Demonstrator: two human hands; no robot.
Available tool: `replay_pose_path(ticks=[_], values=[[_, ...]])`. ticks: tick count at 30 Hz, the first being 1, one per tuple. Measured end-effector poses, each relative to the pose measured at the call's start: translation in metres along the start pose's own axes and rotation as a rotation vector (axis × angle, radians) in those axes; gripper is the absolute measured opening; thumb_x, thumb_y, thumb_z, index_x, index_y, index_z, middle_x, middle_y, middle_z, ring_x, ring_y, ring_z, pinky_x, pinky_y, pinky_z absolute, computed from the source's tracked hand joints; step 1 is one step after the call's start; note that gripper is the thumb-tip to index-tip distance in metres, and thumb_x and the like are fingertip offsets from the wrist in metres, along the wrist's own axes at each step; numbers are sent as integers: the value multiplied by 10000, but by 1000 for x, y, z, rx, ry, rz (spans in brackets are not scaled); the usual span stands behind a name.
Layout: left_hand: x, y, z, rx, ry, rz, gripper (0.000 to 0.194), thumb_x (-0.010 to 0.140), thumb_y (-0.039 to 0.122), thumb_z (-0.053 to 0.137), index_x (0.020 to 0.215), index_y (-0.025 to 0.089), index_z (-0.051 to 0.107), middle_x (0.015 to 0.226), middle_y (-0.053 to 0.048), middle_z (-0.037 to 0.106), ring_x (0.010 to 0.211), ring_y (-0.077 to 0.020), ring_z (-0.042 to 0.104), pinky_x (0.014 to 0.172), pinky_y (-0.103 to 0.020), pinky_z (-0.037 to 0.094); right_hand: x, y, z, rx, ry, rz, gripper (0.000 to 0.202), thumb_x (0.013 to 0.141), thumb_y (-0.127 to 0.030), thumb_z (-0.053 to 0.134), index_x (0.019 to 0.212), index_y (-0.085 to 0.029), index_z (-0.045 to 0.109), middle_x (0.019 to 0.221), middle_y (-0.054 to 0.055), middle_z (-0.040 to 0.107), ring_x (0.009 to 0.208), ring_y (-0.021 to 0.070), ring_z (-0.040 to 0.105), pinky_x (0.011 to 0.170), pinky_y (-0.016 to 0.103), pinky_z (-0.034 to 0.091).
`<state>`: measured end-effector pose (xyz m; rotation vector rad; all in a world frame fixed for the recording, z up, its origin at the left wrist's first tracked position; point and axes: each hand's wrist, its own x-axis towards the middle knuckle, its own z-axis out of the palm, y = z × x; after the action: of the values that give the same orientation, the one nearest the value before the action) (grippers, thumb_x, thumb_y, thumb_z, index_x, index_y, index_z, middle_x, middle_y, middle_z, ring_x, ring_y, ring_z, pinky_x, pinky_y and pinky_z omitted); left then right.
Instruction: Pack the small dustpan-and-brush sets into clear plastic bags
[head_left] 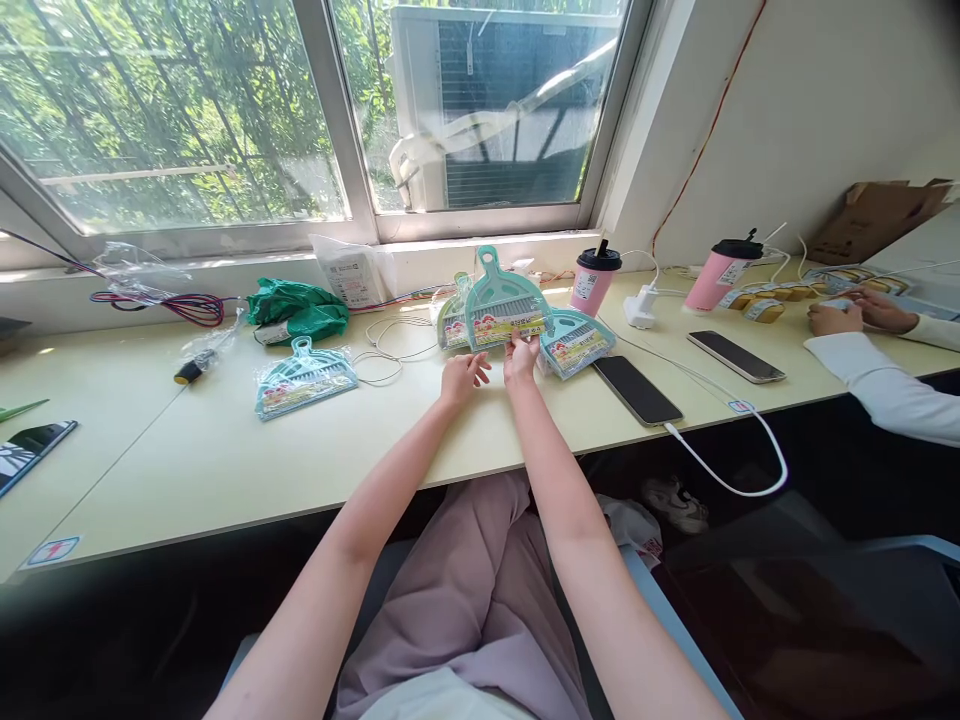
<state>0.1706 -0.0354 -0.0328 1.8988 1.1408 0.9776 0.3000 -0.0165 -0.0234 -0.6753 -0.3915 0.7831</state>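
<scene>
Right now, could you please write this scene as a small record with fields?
right hand: holds a dustpan, handle up
left hand: fingers curled, holding nothing visible
left dustpan: near a green bag
rear dustpan: partly hidden by the held one
right dustpan: near a pink cup
cabled phone: right of both hands
far right: another person's hands

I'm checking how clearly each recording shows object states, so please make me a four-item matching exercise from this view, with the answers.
Column 1
1. Right hand
2. Green bag
3. Phone nearest the right hand
4. Pink cups

Column 2
A. Topped with black lids
B. Joined to a white cable
C. Holding a dustpan set by its lower edge
D. Crumpled, behind the leftmost dustpan set

Pairs: 1-C, 2-D, 3-B, 4-A
</scene>
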Motion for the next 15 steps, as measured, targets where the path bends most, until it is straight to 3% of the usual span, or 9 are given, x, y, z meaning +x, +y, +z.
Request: replay_pose_path(ticks=[3,6,9,12,15], values=[[-4,5,2,112,-133,81,482,1035,438,449,767,185,760,637,-24,741,497,-131,597,699,-275,519,3,-6,-2,-4,42,-10,360,920,-209,581,1272,-281,604,1268,29,722,1105,135,721,1048,377,597],[-6,7,-2,196,-114,83,594,1038,547,399,686,203,733,664,-26,750,561,-142,626,752,-285,519,5,-9,-2,-15,25,-6,369,909,-205,585,1271,-276,607,1284,33,717,1126,126,713,1068,359,580],[-1,3,-8,151,56,22,662,1011,689,369,681,221,702,659,-28,733,655,-168,666,760,-285,518,5,-7,-2,-23,-8,10,415,877,-172,594,1277,-282,600,1302,28,715,1144,119,707,1081,343,569],[14,-6,-13,-167,311,-35,642,937,821,409,967,253,706,830,-43,764,773,-206,716,694,-291,535,2,-4,0,-4,-47,70,486,827,-108,585,1275,-295,588,1288,12,724,1140,111,710,1077,330,573],[30,-11,-18,-459,340,23,830,867,942,343,1256,264,621,1090,-110,761,941,-256,749,685,-335,585,-2,-1,4,7,-127,153,516,790,-72,593,1254,-298,591,1238,3,743,1119,118,719,1074,338,584]])
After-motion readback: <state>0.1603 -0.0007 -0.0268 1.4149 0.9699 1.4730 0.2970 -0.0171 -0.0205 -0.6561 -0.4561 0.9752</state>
